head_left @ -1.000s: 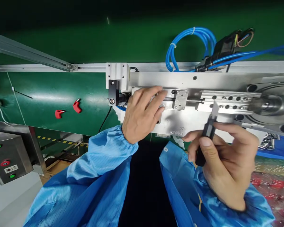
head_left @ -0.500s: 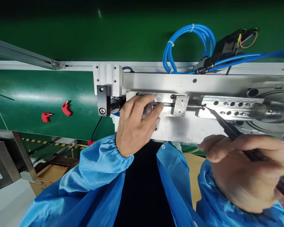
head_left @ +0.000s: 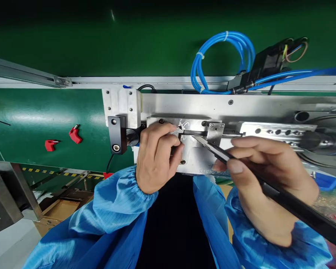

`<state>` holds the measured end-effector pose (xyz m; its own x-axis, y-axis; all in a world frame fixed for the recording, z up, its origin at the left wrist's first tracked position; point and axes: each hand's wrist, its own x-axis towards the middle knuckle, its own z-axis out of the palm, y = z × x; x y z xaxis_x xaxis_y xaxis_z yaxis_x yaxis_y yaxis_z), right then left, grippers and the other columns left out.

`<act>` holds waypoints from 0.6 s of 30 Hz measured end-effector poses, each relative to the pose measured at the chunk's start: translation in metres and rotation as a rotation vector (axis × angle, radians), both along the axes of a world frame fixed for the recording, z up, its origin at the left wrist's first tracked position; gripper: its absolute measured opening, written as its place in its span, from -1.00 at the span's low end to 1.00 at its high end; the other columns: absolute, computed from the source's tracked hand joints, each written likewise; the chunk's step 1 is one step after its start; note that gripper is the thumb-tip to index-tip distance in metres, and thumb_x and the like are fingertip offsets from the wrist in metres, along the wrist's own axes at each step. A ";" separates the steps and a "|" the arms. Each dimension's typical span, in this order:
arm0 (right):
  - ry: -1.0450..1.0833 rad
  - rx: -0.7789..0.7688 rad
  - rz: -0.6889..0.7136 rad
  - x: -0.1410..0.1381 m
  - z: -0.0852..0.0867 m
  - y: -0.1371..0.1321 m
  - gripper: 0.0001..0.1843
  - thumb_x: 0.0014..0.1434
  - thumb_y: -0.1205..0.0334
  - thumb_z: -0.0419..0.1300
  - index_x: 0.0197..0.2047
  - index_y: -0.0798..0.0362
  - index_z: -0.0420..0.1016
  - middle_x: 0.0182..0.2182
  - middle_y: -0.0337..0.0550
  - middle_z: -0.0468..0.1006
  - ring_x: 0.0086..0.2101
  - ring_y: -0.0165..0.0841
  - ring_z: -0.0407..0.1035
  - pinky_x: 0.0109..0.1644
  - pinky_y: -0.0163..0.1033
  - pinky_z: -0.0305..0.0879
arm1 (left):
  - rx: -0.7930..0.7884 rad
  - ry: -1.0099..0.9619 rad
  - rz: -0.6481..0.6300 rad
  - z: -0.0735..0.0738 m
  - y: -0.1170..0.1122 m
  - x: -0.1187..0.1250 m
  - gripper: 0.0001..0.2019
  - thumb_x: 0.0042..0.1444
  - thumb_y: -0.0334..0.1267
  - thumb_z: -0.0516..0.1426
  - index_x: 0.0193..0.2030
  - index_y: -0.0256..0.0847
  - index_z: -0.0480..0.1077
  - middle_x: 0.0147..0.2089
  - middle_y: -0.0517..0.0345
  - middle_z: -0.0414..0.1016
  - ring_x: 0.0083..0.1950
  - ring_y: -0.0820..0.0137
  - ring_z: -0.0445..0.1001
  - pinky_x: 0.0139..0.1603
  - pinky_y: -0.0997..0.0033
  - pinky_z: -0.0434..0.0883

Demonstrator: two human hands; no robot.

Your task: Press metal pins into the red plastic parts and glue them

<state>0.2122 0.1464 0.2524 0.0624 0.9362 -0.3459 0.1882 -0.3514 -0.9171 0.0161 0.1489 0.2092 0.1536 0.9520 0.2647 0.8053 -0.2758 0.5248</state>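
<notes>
My left hand (head_left: pixel 160 158) is closed around a small clear, ribbed part (head_left: pixel 177 131) at the left end of the metal fixture block (head_left: pixel 189 149). Most of that part is hidden under my fingers. A thin dark rod (head_left: pixel 194 132) runs rightward from it, passing under a small screwed clamp plate (head_left: pixel 216 131). My right hand (head_left: pixel 264 179) grips a black-handled utility knife (head_left: pixel 217 151). Its pointed silver blade reaches left over the fixture, with the tip just below the rod. I cannot tell whether the tip touches anything.
At left on the green bench lie two red pieces with metal tips (head_left: pixel 75 134). A black block (head_left: pixel 117 135) stands beside the fixture. Coiled blue tubing (head_left: pixel 196 69) lies behind, and a slotted metal bar (head_left: pixel 277 129) leads to a round mount (head_left: pixel 329 142) at right.
My right hand has brought the knife left, from the rod's right end to beside my left fingers. My left fingers have bent closer around the clear part. The whole view has shifted slightly.
</notes>
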 end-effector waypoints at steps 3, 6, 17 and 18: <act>-0.174 0.025 0.022 -0.006 0.000 0.005 -0.88 0.34 0.12 0.41 -0.05 -0.17 0.68 -0.33 -0.29 0.65 -0.42 -0.35 0.53 -0.34 -0.23 0.43 | -0.007 -0.032 0.021 0.000 -0.002 -0.001 -0.89 0.38 -0.38 0.17 -0.17 -0.11 0.33 0.01 -0.01 0.58 0.10 0.15 0.55 0.17 0.05 0.46; -0.218 0.082 0.062 -0.003 -0.004 0.010 -0.88 0.39 0.08 0.37 -0.04 -0.17 0.70 -0.40 -0.30 0.64 -0.47 -0.35 0.51 -0.40 -0.23 0.44 | 0.003 -0.076 -0.008 -0.002 -0.003 -0.003 -0.88 0.39 -0.33 0.19 -0.20 -0.11 0.35 -0.01 -0.01 0.62 0.08 0.14 0.57 0.14 0.05 0.50; -0.355 0.188 0.204 0.001 -0.008 0.024 -0.85 0.37 0.22 0.39 0.00 -0.13 0.66 -0.14 -0.23 0.68 -0.18 -0.27 0.58 -0.09 -0.11 0.53 | -0.039 -0.022 -0.123 0.001 0.002 -0.002 -0.92 0.39 -0.38 0.18 -0.08 -0.12 0.48 0.03 0.07 0.73 -0.02 0.20 0.52 0.19 0.10 0.44; -0.373 0.244 0.234 0.002 -0.009 0.026 -0.86 0.38 0.21 0.38 -0.01 -0.14 0.66 -0.13 -0.22 0.68 -0.16 -0.25 0.57 -0.07 -0.08 0.52 | -0.055 -0.024 -0.131 0.001 0.002 -0.002 -0.94 0.40 -0.35 0.18 -0.07 -0.13 0.47 0.04 0.05 0.72 -0.02 0.20 0.52 0.18 0.11 0.44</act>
<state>0.2140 0.1725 0.2431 -0.0809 0.9907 -0.1096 0.5668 -0.0447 -0.8226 0.0138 0.1510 0.2099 0.2719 0.9375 0.2173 0.7514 -0.3479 0.5606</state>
